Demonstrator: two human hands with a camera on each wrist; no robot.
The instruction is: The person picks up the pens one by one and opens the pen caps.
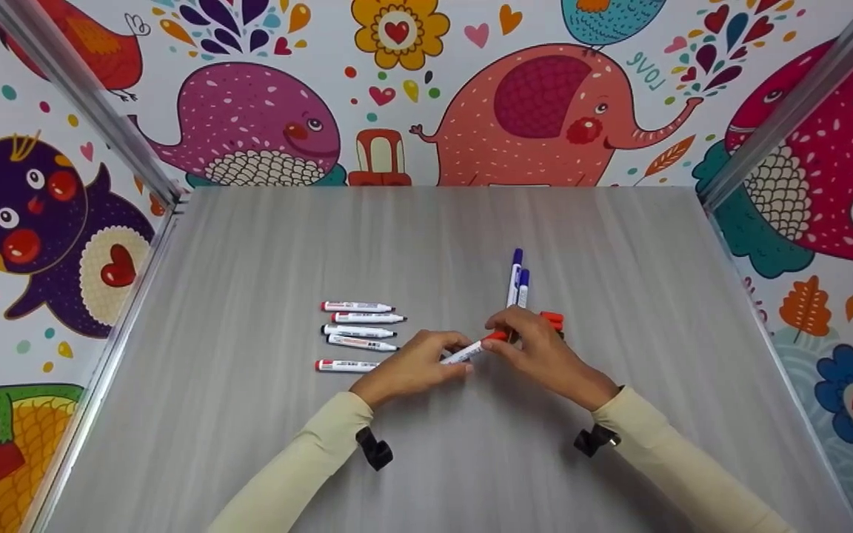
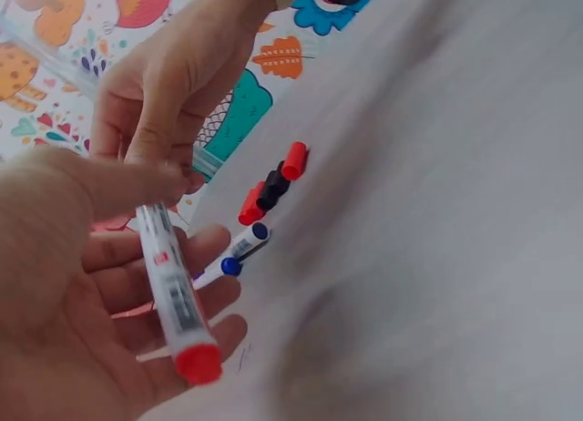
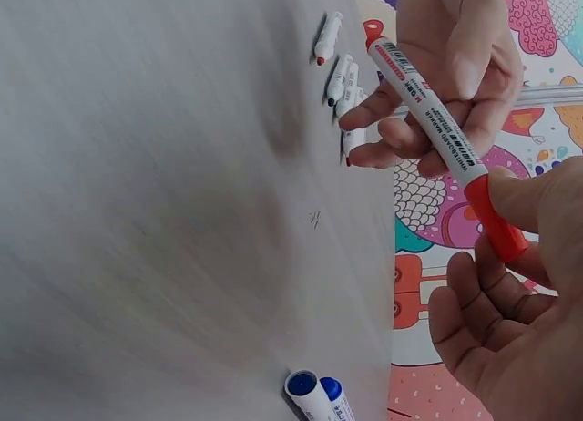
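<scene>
Looks light, stiff and hard to damage, judging by the slim plastic build of the red whiteboard marker (image 3: 440, 129). Probably slips a little between dry fingertips, being glossy and round, and would likely roll if laid loose on the bench (image 1: 249, 259). Best taken round mid-barrel, over the printing, with a second hold on the red cap (image 3: 492, 219); likely calls for only a light, straight pinch, as liable to come apart under a hard lengthwise pull. Hangs above the middle of the bench, well apart from its left, right and far edges, with the red end plug (image 2: 199, 363) toward the near left corner and the cap toward the far right corner.

Shows the grip of the right hand (image 1: 541, 352) clamped on the cap, thumb on the near side, lower fingers bent loosely. Shows the grip of the left hand (image 1: 412, 366) apart, fingers spread and relaxed around the barrel; cannot tell how much weight rests there. Angles both forearms (image 1: 293, 459) in from the near side, palms facing across the marker. Has a row of markers (image 1: 358, 332) toward the left edge, two blue markers (image 1: 514, 277) pointing at the far edge, and loose red and black caps (image 2: 271, 186) just beside the right hand, toward the right edge.
</scene>
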